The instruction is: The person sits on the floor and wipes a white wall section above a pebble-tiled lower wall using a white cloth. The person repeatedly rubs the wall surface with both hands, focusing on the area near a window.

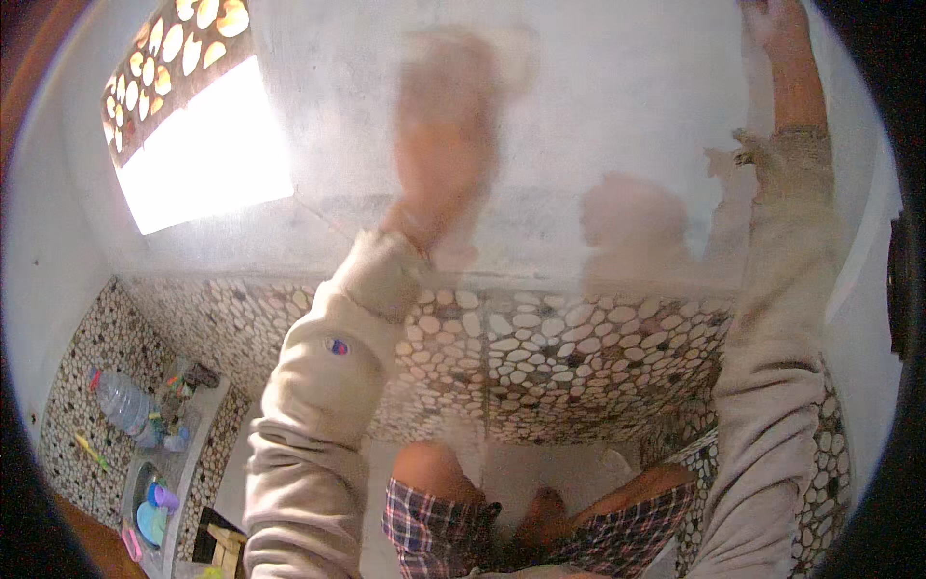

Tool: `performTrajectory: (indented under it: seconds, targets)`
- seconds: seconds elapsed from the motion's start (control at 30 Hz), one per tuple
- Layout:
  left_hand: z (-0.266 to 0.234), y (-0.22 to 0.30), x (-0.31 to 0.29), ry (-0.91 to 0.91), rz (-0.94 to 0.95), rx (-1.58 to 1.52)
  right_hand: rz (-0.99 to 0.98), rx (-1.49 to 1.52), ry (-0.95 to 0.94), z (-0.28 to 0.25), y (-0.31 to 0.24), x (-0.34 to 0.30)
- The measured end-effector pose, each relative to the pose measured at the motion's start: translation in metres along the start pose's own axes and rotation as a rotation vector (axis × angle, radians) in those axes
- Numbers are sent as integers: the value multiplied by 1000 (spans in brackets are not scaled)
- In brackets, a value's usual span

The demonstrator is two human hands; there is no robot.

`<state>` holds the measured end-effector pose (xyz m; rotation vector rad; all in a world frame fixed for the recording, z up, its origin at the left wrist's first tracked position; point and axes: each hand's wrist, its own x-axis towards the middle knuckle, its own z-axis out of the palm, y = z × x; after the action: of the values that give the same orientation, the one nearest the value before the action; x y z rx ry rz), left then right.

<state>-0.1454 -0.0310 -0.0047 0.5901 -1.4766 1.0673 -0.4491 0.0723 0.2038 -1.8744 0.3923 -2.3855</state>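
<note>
The blurred left hand (447, 130) and cropped right hand (771, 21) hide whether fingers part; flat whitish wall (617, 87) tops brown-and-cream pebble-patterned tiling (579, 357).

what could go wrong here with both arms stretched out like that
The left hand is a blur in front of the pale wall, so the knuckles might knock or scrape against it. With the right hand also stretched far out, at the picture's upper edge, balance could suffer. The bright patch at upper left may dazzle, perhaps making nearby marks harder to see.
</note>
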Motion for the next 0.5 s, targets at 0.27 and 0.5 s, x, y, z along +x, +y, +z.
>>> performTrajectory:
  seconds: [0.27,0.5]
  targets:
    - [22,-79,30,-35,84,145,-60,46,2,9,-8,-3]
    - [-4,2,-32,-272,557,-321,131,287,-133,-68,26,74]
